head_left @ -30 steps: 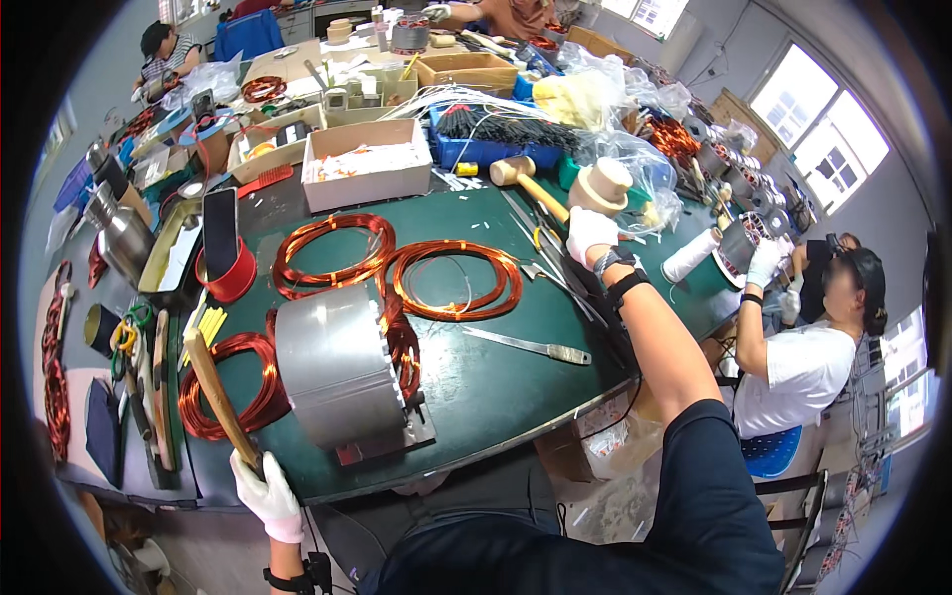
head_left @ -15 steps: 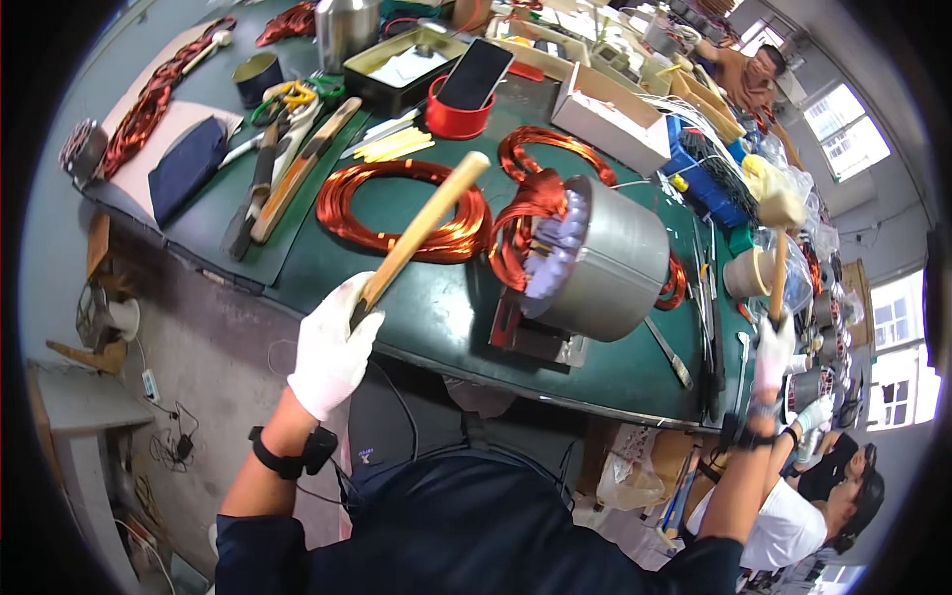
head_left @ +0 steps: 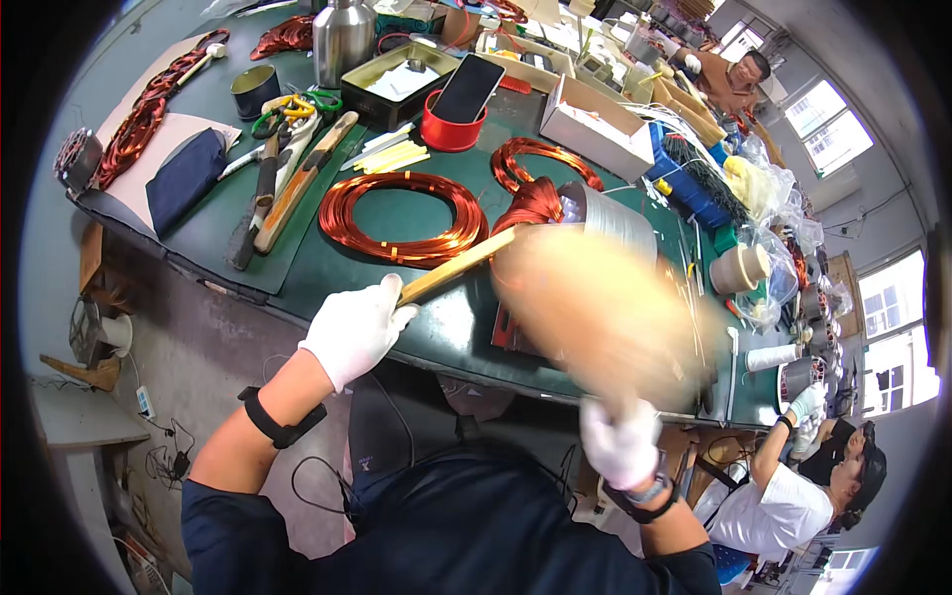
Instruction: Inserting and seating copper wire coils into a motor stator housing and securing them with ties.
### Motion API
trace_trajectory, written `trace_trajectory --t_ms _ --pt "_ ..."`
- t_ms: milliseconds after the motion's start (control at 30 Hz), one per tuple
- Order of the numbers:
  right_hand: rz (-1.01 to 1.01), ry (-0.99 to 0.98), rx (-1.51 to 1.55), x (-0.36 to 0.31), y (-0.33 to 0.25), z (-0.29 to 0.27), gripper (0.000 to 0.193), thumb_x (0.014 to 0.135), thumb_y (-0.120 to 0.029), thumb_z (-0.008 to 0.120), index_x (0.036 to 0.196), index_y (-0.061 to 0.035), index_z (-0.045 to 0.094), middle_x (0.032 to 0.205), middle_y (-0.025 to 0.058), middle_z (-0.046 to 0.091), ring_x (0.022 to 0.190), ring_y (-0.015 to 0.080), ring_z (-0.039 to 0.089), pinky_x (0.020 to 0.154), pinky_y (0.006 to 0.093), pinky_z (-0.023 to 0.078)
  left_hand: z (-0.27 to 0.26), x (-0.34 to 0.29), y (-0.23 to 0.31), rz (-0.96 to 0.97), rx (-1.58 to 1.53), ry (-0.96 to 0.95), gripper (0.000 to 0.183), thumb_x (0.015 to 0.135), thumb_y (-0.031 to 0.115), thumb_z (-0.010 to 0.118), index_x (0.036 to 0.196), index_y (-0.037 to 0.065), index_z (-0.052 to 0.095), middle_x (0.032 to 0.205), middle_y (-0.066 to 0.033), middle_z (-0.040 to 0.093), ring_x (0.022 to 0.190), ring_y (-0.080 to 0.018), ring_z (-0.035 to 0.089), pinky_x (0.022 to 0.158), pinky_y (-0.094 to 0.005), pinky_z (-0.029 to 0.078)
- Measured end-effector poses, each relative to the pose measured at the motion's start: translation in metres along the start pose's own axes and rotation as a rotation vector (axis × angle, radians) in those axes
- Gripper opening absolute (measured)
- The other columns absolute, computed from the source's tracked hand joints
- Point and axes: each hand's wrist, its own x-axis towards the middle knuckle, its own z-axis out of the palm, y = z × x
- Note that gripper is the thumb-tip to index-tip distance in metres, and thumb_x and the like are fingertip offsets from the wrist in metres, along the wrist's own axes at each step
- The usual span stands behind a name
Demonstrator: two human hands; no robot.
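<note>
In my left hand (head_left: 352, 332), gloved in white, is a flat wooden stick (head_left: 451, 270), its far end pointing at the copper windings (head_left: 535, 201) of a grey motor stator (head_left: 623, 220). My right hand (head_left: 622, 443), also gloved, grips a wooden mallet (head_left: 605, 307). The mallet's head is smeared by motion and covers much of the stator and the stick's tip. Whether mallet and stick touch cannot be made out. Left of the stator a large coil of copper wire (head_left: 332, 223) lies flat on the green table (head_left: 446, 322).
A phone (head_left: 468, 91) leans in a red round holder (head_left: 451, 134). Scissors (head_left: 288, 109), hammers and sticks lie to the left. An open white box (head_left: 600, 139) and a blue bin (head_left: 699, 183) stand at the back right. A co-worker (head_left: 783, 496) works at the far right.
The mallet has swung from the far right across to the stator. My left hand has lowered the stick's far end from upright-leaning down toward the windings.
</note>
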Motion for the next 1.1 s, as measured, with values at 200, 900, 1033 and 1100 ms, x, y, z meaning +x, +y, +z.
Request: trace_trajectory --t_ms 200,900,1033,1100 --pt "-0.033 -0.264 0.167 0.025 -0.018 0.016 0.029 0.091 -0.019 0.074 0.111 -0.0027 0.061 0.078 0.0172 0.067 0.065 0.0391 0.067 0.059 0.0440 0.054 0.013 -0.003 -0.011 0.068 0.014 0.026 0.032 0.099 0.032 0.065 0.103 0.002 0.054 0.072 -0.0181 0.068 0.068 -0.0389 0.069 0.061 -0.0484 0.055" --pt "0.695 -0.031 1.241 -0.035 0.008 -0.004 0.040 0.083 0.000 0.078 0.122 0.0061 0.068 0.081 0.0065 0.071 0.061 0.0108 0.064 0.058 0.0264 0.052 0.030 0.009 0.153 0.391 -1.168 -0.348 0.031 0.097 0.025 0.069 0.119 0.003 0.070 0.113 -0.0119 0.066 0.103 -0.0276 0.066 0.092 -0.0401 0.052" --pt "0.848 0.194 1.161 -0.083 0.051 -0.014 0.031 0.084 0.000 0.075 0.113 0.0088 0.068 0.084 0.0094 0.070 0.056 0.0135 0.064 0.052 0.0276 0.053 0.044 0.034 0.208 0.601 -0.498 -0.381 0.033 0.098 0.033 0.067 0.111 0.003 0.073 0.097 -0.0199 0.071 0.094 -0.0355 0.070 0.084 -0.0378 0.055" --pt "0.914 0.299 1.037 -0.109 0.071 -0.017 0.031 0.085 -0.002 0.075 0.113 0.0098 0.067 0.081 0.0095 0.070 0.055 0.0129 0.063 0.050 0.0274 0.052 0.055 0.040 0.219 0.799 -0.279 -0.137 0.032 0.093 0.026 0.070 0.117 0.005 0.068 0.098 -0.0150 0.070 0.089 -0.0357 0.069 0.080 -0.0422 0.056"
